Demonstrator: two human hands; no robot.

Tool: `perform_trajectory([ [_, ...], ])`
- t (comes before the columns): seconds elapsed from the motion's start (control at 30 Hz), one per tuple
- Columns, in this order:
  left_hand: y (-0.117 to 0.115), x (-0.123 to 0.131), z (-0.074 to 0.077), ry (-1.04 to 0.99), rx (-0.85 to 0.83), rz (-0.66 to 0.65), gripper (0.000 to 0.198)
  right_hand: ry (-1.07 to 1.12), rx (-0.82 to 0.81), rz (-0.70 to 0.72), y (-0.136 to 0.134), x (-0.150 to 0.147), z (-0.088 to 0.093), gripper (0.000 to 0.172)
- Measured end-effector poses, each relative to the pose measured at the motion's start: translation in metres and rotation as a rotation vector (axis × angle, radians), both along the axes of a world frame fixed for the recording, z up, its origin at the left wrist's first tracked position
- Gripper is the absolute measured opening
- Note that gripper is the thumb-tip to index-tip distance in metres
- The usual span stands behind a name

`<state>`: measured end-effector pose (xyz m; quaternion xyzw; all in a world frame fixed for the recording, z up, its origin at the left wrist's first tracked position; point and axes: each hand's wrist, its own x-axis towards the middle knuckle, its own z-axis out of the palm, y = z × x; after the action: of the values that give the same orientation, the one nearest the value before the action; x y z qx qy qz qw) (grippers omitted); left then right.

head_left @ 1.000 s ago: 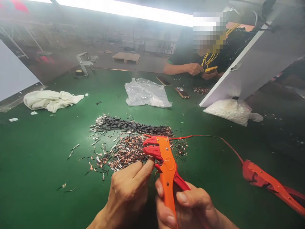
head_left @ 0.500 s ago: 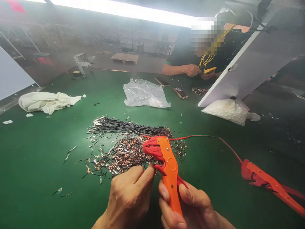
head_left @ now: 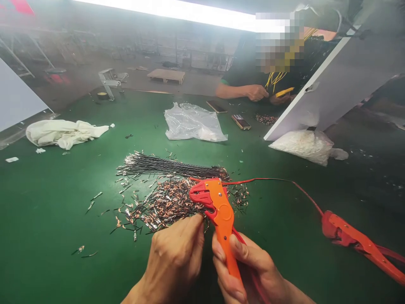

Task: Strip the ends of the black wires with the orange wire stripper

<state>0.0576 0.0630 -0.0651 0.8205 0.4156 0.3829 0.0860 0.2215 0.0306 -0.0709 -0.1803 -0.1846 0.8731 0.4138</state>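
My right hand (head_left: 253, 264) is wrapped around the orange handle of a red-and-orange wire stripper (head_left: 224, 215), its jaws pointing up and left. My left hand (head_left: 175, 247) is closed, with its fingertips beside the red part under the stripper's jaws; whatever it pinches is hidden. Beyond both hands lies a heap of short black wire scraps (head_left: 174, 202) with copper ends and metal terminals. Behind that heap rests a bundle of long black wires (head_left: 167, 165), with silvery terminals gathered at the left end.
A second wire stripper (head_left: 354, 236) lies at right, a red strip running from it leftward. Farther back are a clear plastic bag (head_left: 193, 122), phones (head_left: 241, 122), a white cloth (head_left: 63, 133) and a filled bag (head_left: 305, 145) beside a leaning white panel (head_left: 335, 88). Across the table sits a person (head_left: 249, 90) handling yellow wires.
The wire stripper has tilted slightly, its jaws a little higher and its red lower handle showing more. My left hand has turned and shifted slightly right, close against the tool.
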Motion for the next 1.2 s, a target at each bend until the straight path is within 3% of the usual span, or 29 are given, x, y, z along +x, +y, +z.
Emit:
perform_trajectory([
  [0.4,0.002,-0.001,-0.002,0.171,0.029,0.130,0.018,-0.055,-0.131,0.013,0.004,0.007,0.008,0.030],
  [0.6,0.004,-0.003,0.001,0.215,0.060,0.238,0.016,-0.305,-0.014,-0.029,0.005,0.013,0.012,0.033],
  [0.77,0.006,-0.006,0.002,0.185,0.063,0.202,0.022,-0.507,0.125,-0.084,0.009,0.018,0.017,0.033],
  [0.93,0.006,0.000,0.006,-0.056,-0.001,0.187,0.016,-0.427,0.083,-0.083,0.010,0.020,0.023,0.033],
  [1.2,-0.001,0.013,0.010,-0.430,-0.440,0.175,0.016,-0.389,0.131,-0.006,0.003,0.013,0.015,0.027],
])
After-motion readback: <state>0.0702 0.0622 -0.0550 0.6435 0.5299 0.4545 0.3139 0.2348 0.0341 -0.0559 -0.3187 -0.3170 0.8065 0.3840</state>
